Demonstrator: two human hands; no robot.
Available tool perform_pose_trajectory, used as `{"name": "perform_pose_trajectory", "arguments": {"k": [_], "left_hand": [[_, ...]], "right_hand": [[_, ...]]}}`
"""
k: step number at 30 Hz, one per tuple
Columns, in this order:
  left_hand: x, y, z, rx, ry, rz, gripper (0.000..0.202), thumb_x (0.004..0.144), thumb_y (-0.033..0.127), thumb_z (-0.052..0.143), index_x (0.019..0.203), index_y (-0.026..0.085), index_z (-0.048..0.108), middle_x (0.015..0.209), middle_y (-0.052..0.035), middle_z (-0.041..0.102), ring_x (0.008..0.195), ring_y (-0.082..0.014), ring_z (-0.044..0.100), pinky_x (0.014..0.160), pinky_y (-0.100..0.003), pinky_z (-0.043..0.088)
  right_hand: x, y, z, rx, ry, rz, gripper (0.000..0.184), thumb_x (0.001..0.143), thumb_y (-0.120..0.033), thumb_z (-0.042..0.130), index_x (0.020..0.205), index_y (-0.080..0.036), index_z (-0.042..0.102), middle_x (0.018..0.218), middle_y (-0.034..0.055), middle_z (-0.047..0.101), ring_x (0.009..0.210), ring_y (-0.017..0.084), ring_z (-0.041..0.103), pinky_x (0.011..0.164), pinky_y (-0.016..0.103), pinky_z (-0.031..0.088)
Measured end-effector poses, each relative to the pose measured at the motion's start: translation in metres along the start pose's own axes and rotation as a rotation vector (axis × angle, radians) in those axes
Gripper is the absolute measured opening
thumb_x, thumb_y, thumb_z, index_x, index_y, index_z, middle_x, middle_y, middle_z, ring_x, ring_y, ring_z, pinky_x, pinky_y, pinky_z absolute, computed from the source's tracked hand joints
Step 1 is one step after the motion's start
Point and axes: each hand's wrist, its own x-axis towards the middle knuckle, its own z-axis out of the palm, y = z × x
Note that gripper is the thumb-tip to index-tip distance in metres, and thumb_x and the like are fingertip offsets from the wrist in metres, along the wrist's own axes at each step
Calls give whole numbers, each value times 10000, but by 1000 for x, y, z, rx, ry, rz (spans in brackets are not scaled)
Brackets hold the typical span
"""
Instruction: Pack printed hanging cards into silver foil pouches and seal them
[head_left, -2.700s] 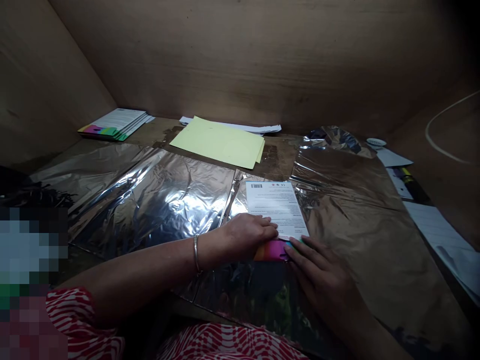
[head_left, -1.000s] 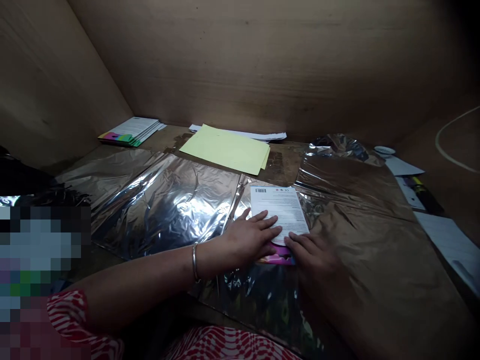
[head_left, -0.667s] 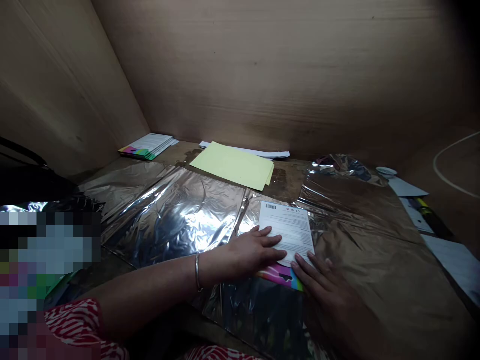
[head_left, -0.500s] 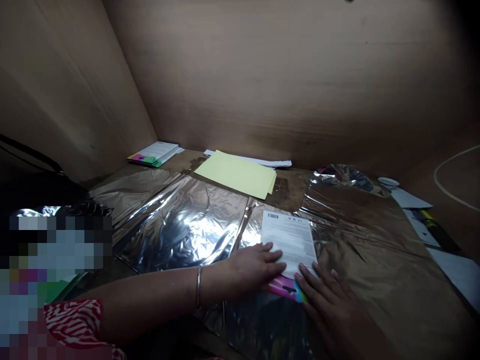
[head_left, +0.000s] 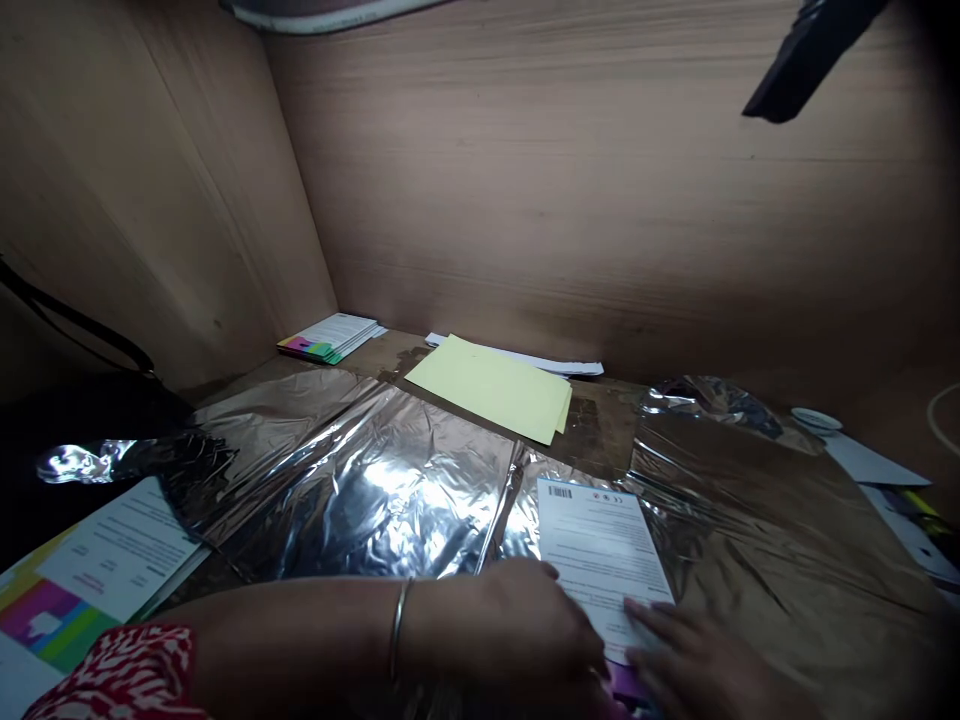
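A printed white card (head_left: 600, 555) with a barcode and a purple lower end lies on clear shiny plastic film (head_left: 427, 480). My left hand (head_left: 536, 620), with a bangle at the wrist, is at the card's lower left side. Its fingers are curled down near the purple end, and whatever they pinch is hidden. My right hand (head_left: 697, 655) rests on the card's lower right part, fingers stretched out and somewhat blurred by motion.
Yellow sheets (head_left: 491, 385) lie behind the film. A stack of printed cards (head_left: 330, 337) sits in the back left corner. More cards (head_left: 112, 560) are at lower left. White papers (head_left: 874, 460) and a small white round lid (head_left: 816, 420) line the right side. Wooden panels (head_left: 525, 200) enclose the back.
My left hand has gone from lying flat on the card to curled fingers at its lower end. My right hand stays on the card's lower right. The view has tilted up.
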Motion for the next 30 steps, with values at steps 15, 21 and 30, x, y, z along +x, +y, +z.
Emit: {"name": "perform_pose_trajectory", "arguments": {"k": [15,21,30], "left_hand": [[14,-116,3,97,157,-542,510,986,407,378,1403,121,444,1457,-144,464,1378,-322,370,1130,-574,257],[10,-111,-12,-477,644,-660,499,878,354,607,1315,149,480,1399,-156,489,1300,-265,465,1105,-446,383],[25,-128,-29,-2068,1062,-819,432,903,405,631,1196,99,548,1142,-174,658,987,-219,684,879,-316,572]], "right_hand": [[200,79,88,1172,193,1201,276,834,-304,696,654,-152,553,509,-64,526,378,65,448,360,178,371],[201,77,66,1361,296,1030,331,602,-385,840,689,-208,574,627,-26,633,540,139,584,461,230,479],[142,98,22,1679,53,942,303,729,-329,827,958,-230,656,949,31,729,880,213,694,743,286,598]]}}
